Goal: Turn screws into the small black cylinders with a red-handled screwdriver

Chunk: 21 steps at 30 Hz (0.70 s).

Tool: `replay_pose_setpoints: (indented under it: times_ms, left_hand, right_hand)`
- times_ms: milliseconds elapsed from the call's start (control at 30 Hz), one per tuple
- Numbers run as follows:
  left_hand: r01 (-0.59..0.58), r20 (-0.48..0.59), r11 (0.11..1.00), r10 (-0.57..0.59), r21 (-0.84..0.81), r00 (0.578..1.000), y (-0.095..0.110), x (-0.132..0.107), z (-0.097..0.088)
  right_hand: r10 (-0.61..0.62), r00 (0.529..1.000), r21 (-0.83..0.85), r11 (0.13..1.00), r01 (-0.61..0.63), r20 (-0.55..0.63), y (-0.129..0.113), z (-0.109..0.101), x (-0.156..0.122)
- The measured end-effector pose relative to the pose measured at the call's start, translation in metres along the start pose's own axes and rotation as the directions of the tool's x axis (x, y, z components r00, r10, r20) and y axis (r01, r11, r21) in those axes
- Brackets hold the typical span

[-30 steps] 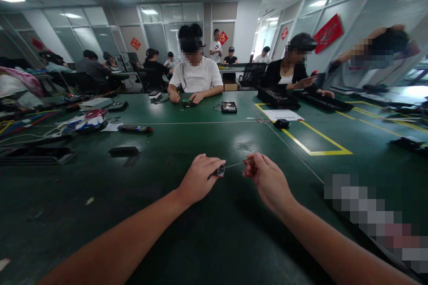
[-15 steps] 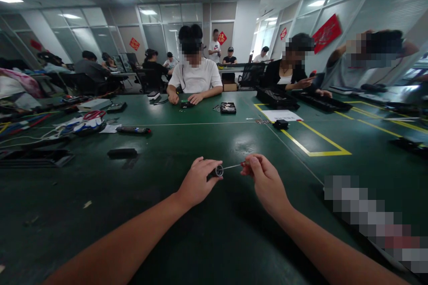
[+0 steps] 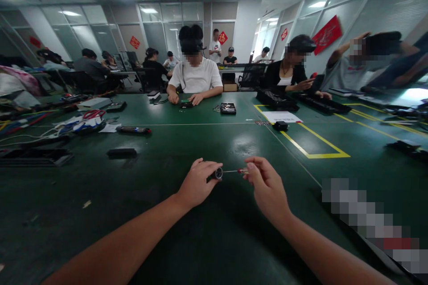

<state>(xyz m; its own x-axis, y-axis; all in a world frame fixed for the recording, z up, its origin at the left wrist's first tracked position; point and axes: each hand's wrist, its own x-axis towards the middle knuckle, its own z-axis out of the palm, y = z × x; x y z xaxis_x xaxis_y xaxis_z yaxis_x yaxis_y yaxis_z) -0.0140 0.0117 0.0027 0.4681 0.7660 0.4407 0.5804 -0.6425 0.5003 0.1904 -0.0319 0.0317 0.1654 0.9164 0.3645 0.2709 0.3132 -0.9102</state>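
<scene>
My left hand (image 3: 198, 183) is closed around a small dark cylinder (image 3: 218, 173) with a round, ringed end turned toward me and to the right. Most of the cylinder's body is hidden by the fingers. My right hand (image 3: 267, 187) pinches the red and clear handle of a thin screwdriver (image 3: 243, 171). The screwdriver lies level, its metal shaft pointing left. Its tip is at the rim of the cylinder's ringed end; whether it touches or enters there I cannot tell. Both hands are just above the green tabletop (image 3: 214, 240).
Left on the table lie a black block (image 3: 121, 153), a dark pen-like tool (image 3: 133, 129), and red-handled scissors (image 3: 94, 114) among cables. A hard drive (image 3: 228, 108) lies ahead, near a co-worker's hands (image 3: 196, 99). To the right are a small black box (image 3: 280, 125) and yellow tape (image 3: 314, 156).
My right hand has shifted slightly, and the screwdriver has gone from tilted to nearly level, with more of its handle showing. The cylinder's end has turned a little in my left hand.
</scene>
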Motion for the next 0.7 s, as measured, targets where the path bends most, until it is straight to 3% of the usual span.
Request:
replay_pose_setpoints:
  times_ms: [133, 300, 433, 700]
  left_hand:
    - [0.029, -0.025, 1.0, -0.029, -0.012, 0.999, 0.0003, 0.0001, -0.0003]
    - [0.009, 0.024, 1.0, -0.009, 0.001, 1.0, 0.0024, -0.0006, 0.0001]
    - [0.021, 0.032, 1.0, -0.021, 0.003, 0.999, 0.0045, 0.0, -0.0014]
    - [0.034, 0.003, 0.999, -0.034, 0.002, 0.999, -0.0004, 0.0001, 0.0006]
  right_hand:
    - [-0.01, 0.999, 0.016, 1.0, 0.009, 0.038, 0.0013, 0.0007, -0.0004]
    - [-0.027, 0.996, 0.02, 0.999, 0.025, 0.09, 0.0013, 0.0031, -0.0033]
    - [-0.006, 0.999, -0.053, 0.999, 0.008, 0.032, 0.0018, 0.0021, -0.0022]
    - [0.005, 1.0, -0.007, 1.0, -0.005, 0.018, 0.0076, 0.0062, 0.001]
